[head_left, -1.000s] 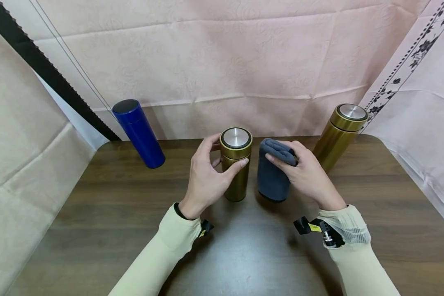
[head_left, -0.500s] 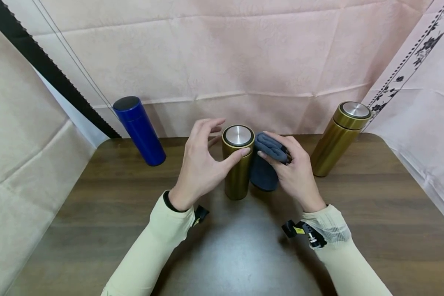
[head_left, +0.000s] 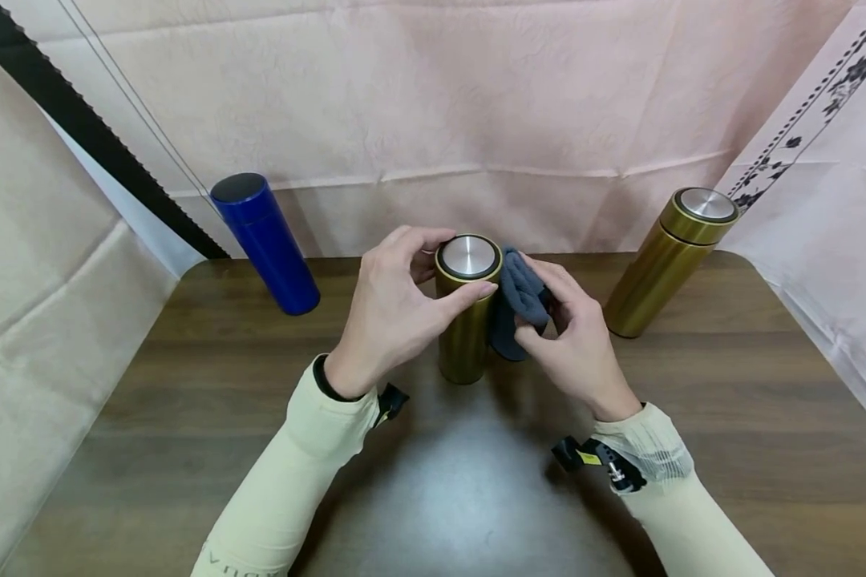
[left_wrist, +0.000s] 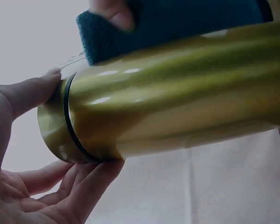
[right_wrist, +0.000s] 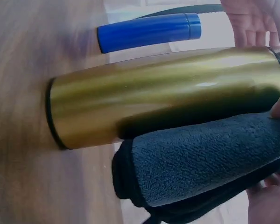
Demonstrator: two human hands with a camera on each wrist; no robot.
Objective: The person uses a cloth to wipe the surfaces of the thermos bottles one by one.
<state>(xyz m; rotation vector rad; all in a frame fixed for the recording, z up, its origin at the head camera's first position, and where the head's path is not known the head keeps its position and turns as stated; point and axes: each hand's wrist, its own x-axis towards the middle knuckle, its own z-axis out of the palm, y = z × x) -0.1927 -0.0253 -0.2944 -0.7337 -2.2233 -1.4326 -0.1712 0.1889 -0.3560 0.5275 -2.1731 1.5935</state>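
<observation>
A gold thermos flask (head_left: 464,340) with a steel-topped lid stands upright in the middle of the table. My left hand (head_left: 397,312) holds it round the lid, thumb on the near side and fingers behind; the left wrist view shows them meeting the lid and the upper body (left_wrist: 177,93). On the flask's right side, my right hand (head_left: 577,340) grips a folded dark grey cloth (head_left: 523,288) between thumb and fingers. In the right wrist view the cloth (right_wrist: 205,158) lies along the flask's wall, covering part of it. Some right-hand fingers are hidden behind the cloth.
A blue flask (head_left: 270,248) with a black top stands at the back left of the wooden table (head_left: 188,433). At the back right is a second gold flask (head_left: 667,264). Pale cloth hangings (head_left: 476,112) rise behind the table and along both sides.
My right hand has carried the cloth leftward until it lies against the gold flask. My left hand's fingers lifted off partway, then came back round the lid, higher than before.
</observation>
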